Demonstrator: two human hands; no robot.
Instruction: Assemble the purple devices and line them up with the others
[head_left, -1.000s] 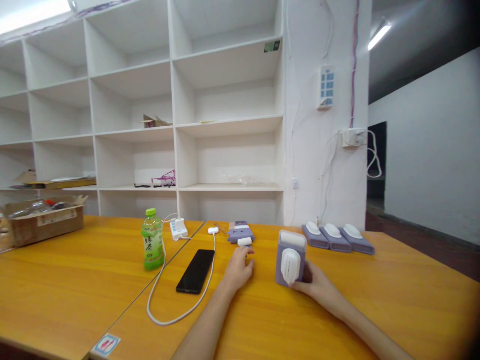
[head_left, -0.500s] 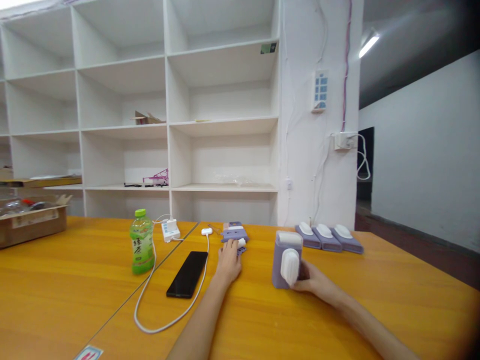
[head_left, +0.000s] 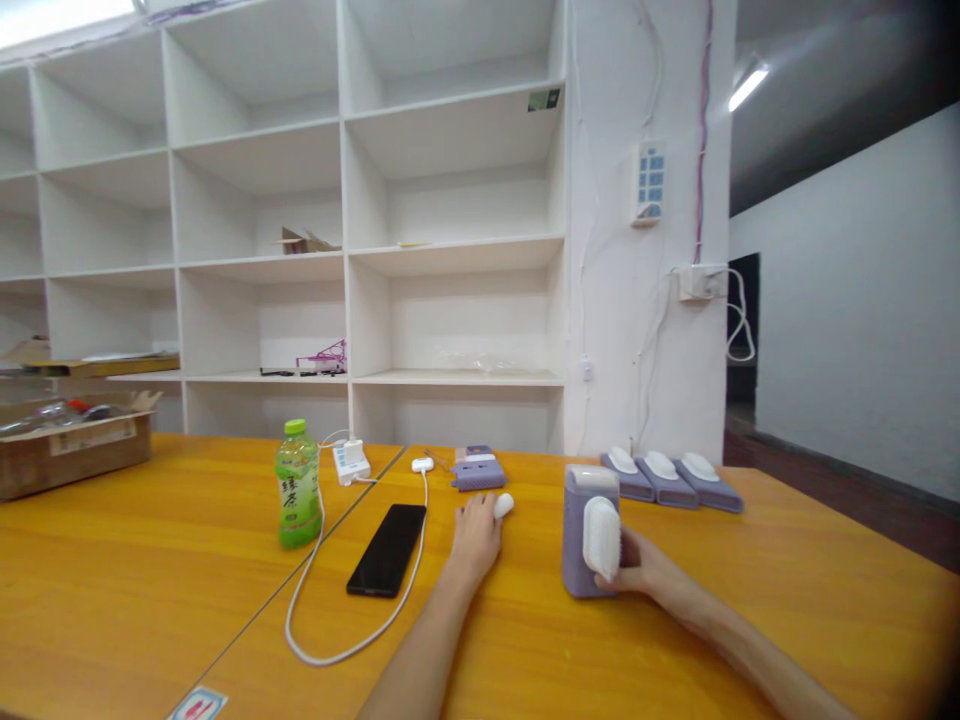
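Observation:
My right hand (head_left: pixel 637 565) grips a purple device with a white oval part (head_left: pixel 590 543), standing upright on the orange table (head_left: pixel 525 640). My left hand (head_left: pixel 476 532) rests on the table with its fingers closed on a small white piece (head_left: pixel 504 505). Just beyond it lies a small purple and white unit (head_left: pixel 478 469).
Three purple and white devices (head_left: pixel 671 477) lie in a row at the back right. A black phone (head_left: pixel 388 548) with a white cable (head_left: pixel 330 620), a charger (head_left: pixel 351 461) and a green bottle (head_left: pixel 298 485) are left of my hands. A cardboard box (head_left: pixel 71 440) sits far left. White shelves (head_left: pixel 345 230) stand behind.
My left hand reached to the small purple unit, took the white piece off it and drew back toward me. The right hand kept hold of the upright device.

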